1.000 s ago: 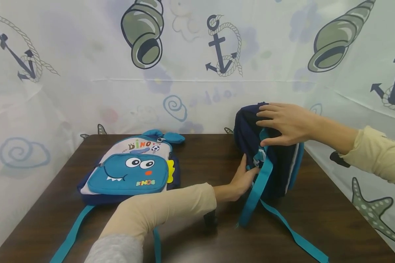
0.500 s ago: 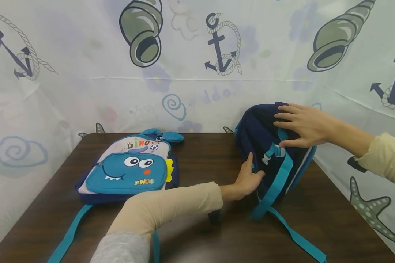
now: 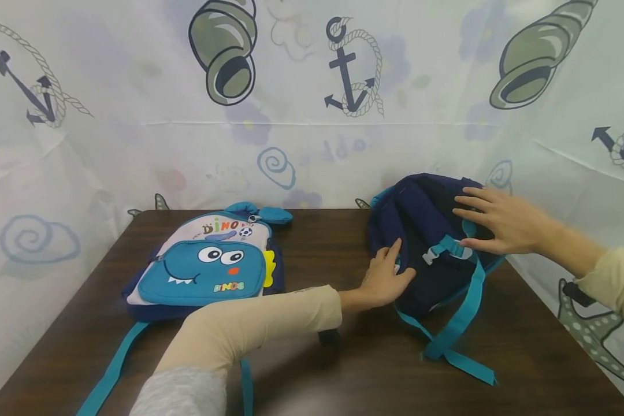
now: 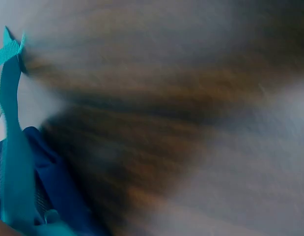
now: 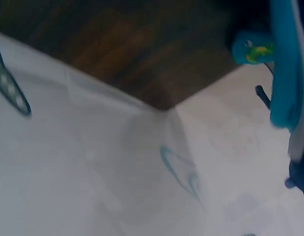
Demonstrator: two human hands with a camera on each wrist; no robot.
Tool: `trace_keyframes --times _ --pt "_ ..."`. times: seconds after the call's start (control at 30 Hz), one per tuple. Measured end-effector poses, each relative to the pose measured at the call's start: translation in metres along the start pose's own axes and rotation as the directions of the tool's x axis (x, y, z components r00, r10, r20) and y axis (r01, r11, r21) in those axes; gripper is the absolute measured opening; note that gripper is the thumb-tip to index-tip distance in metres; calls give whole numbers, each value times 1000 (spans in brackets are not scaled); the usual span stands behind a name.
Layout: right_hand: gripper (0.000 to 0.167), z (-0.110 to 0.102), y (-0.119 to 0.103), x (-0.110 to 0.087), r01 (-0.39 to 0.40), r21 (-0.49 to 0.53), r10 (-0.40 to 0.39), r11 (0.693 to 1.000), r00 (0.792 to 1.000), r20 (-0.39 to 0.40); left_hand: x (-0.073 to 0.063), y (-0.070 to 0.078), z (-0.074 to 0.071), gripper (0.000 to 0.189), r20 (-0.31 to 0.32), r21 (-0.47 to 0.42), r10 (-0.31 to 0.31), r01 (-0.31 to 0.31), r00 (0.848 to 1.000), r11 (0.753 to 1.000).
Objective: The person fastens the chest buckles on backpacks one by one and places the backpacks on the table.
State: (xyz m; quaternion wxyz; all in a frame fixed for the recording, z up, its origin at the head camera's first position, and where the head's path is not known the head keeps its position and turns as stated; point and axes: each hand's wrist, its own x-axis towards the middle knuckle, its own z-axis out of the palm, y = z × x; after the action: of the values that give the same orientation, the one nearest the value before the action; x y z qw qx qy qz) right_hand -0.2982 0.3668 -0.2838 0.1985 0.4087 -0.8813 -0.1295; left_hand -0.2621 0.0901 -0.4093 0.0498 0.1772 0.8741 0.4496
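A navy backpack [image 3: 418,231] leans back on the right of the table in the head view, its strap side toward me. A teal strap [image 3: 470,306] with a pale buckle hangs down its front to the tabletop. My left hand [image 3: 383,277] rests against the backpack's lower left side, index finger and thumb extended. My right hand [image 3: 507,222] lies with spread fingers at its upper right edge. The left wrist view catches the teal strap [image 4: 16,147] and navy fabric at its left edge. In the right wrist view, the backpack's teal side [image 5: 285,73] shows at the right.
A second backpack [image 3: 200,271], blue and white with a dinosaur face, lies face up on the left of the brown table [image 3: 327,242]. Its teal strap [image 3: 109,370] trails toward the near edge. A printed curtain [image 3: 301,75] stands behind and beside the table.
The navy backpack has turned and tipped backward, so more of its strap side shows. My right hand has moved right and down with it; the left hand stays at its lower left side.
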Motion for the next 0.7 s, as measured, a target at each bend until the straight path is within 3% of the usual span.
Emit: trace_keyframes --times 0.07,0.13,0.2,0.37,0.53,0.7 --pt "73 11 -9 -4 -71 53 70 996 997 27 0 -3 -5 72 13 123 55 -56 998 991" --pt "71 26 -22 -9 -119 121 114 985 992 49 0 -8 -9 70 44 247 95 -103 995 964" --pt "70 42 -40 -13 -150 201 134 968 987 89 0 -13 -13 69 97 362 115 -142 989 921" --pt "67 76 -82 -16 -143 348 82 927 979 185 -2 -21 -17 69 216 565 70 -183 974 805" --pt "66 87 -100 -7 -144 390 76 910 980 183 -4 -20 -21 71 250 607 32 -183 968 773" --pt "64 90 -105 -2 -168 397 81 902 971 226 -4 -22 -23 71 260 623 22 -185 965 760"
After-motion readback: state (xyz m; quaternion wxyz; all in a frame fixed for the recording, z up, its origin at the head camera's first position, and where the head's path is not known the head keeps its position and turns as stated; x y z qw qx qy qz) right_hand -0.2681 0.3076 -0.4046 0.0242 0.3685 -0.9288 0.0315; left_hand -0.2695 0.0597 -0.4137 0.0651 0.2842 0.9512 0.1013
